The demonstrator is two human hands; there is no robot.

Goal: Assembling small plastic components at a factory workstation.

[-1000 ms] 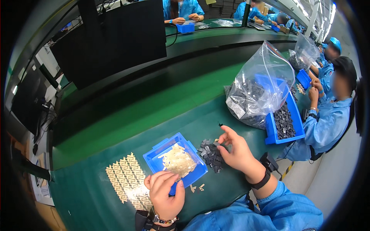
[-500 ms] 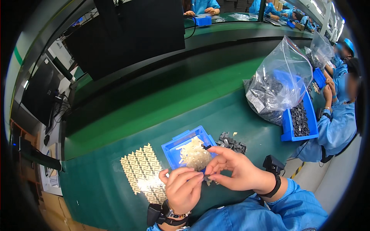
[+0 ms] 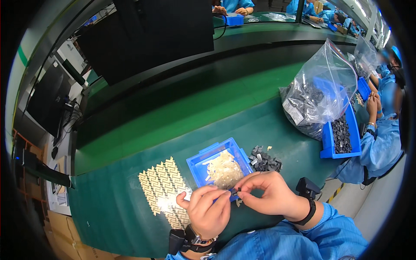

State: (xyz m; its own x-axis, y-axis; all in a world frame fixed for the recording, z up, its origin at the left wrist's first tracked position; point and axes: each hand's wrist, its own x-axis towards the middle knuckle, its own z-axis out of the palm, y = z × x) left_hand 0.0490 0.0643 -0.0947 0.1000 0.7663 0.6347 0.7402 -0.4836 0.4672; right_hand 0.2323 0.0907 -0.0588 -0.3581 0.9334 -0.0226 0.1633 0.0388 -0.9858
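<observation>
Pinched between the fingertips of both my hands is a small dark part (image 3: 234, 190), held just over the near edge of the blue tray (image 3: 195, 162). Left of the tray, a sheet of pale pieces laid in a herringbone pattern (image 3: 162, 186) lies flat on the green mat (image 3: 260, 125). My left hand (image 3: 207, 210) sits below that tray's near corner, thumb and forefinger closed on the part's left end. The tray itself holds a heap of pale slivers (image 3: 223, 170). My right hand (image 3: 268, 195) closes on the part's right end; a second ago it was reaching out over the pile of small dark parts (image 3: 264, 160) just right of the tray, and half a second ago it had come in to meet the left. So one piece has been picked and is now worked between both hands. Well right of the tray stand a clear bag of dark parts (image 3: 320, 91) and a second blue bin (image 3: 342, 136), beside a co-worker's sleeve (image 3: 381, 143).
</observation>
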